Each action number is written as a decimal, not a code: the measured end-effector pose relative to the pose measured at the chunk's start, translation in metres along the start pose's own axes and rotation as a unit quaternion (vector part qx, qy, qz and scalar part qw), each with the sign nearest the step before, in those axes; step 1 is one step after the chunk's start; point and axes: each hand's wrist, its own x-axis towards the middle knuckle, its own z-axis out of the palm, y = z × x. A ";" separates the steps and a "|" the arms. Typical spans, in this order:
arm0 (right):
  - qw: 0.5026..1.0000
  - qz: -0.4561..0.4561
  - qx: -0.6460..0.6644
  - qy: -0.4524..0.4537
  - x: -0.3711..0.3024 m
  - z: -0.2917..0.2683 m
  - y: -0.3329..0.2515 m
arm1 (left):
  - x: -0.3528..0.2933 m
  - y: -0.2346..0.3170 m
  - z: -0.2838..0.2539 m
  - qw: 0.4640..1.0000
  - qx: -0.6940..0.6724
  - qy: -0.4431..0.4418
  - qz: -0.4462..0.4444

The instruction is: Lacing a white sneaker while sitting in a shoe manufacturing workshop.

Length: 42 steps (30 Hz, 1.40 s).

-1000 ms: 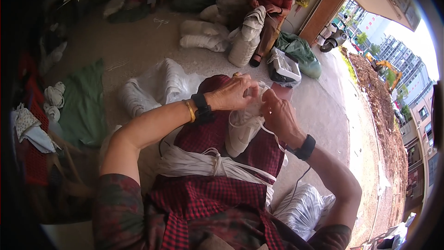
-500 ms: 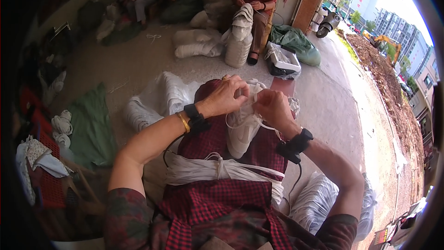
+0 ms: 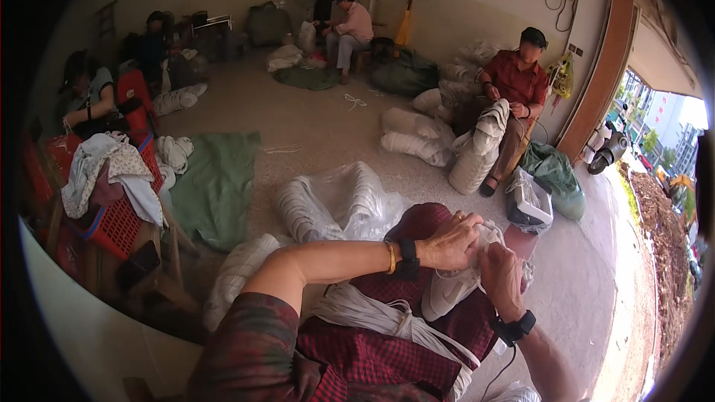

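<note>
On my lap, over the red-and-black checked apron (image 3: pixel 365 346), a white shoe upper (image 3: pixel 447 292) lies with its rounded toe end toward me. My left hand (image 3: pixel 450 244) is closed at the top of the shoe upper, its fingers bent and pinching at the white material. Close beside it on the right, my right hand (image 3: pixel 503 274) is also closed, with thumb and fingers pressed together at the upper's edge. The fingertips partly hide what they pinch. A tied bundle of white laces (image 3: pixel 365 313) lies across my lap, nearer my body.
Plastic-wrapped stacks of white uppers (image 3: pixel 328 197) stand ahead of my knees. At left are a red basket (image 3: pixel 123 227) with cloths and a green sheet (image 3: pixel 216 193). A person in red (image 3: pixel 518 78) sits at back right, near a white box (image 3: pixel 530 197); others sit farther back.
The view has swung left and up, so my hands and the shoe upper appear lower and farther right. Loose lace loops seen before now barely show. Both hands stay at the upper.
</note>
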 end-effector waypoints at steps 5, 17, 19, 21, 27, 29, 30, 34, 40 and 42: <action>1.000 -0.016 0.007 -0.006 0.001 -0.006 -0.004 | -0.001 0.004 -0.022 0.999 0.049 -0.006 -0.010; 0.999 0.004 0.041 0.016 0.002 0.004 0.011 | 0.015 0.020 -0.018 0.987 0.124 -0.100 0.033; 0.999 -0.021 0.024 0.023 0.003 0.005 0.011 | 0.014 0.016 -0.018 0.987 0.128 -0.089 0.031; 0.998 -0.049 0.007 0.029 0.003 0.006 0.013 | 0.010 0.010 -0.022 0.984 0.150 -0.085 0.043; 0.998 0.033 0.057 0.009 0.003 0.001 0.010 | 0.009 0.017 -0.024 0.970 0.212 -0.085 0.083; 0.999 0.020 0.047 0.016 0.004 0.003 0.014 | 0.011 0.019 -0.024 0.966 0.231 -0.086 0.080; 0.999 0.003 0.039 0.017 0.003 0.005 0.016 | 0.010 0.019 -0.024 0.966 0.230 -0.098 0.060; 1.000 -0.001 0.026 -0.006 0.006 0.001 0.014 | 0.012 0.020 -0.018 0.973 0.207 -0.101 -0.005; 0.998 -0.017 0.061 -0.009 0.002 0.002 0.018 | 0.013 0.002 -0.014 0.996 0.011 -0.083 -0.039; 0.999 -0.029 0.043 -0.002 0.001 0.001 0.016 | 0.014 -0.002 -0.009 0.995 -0.023 -0.079 -0.056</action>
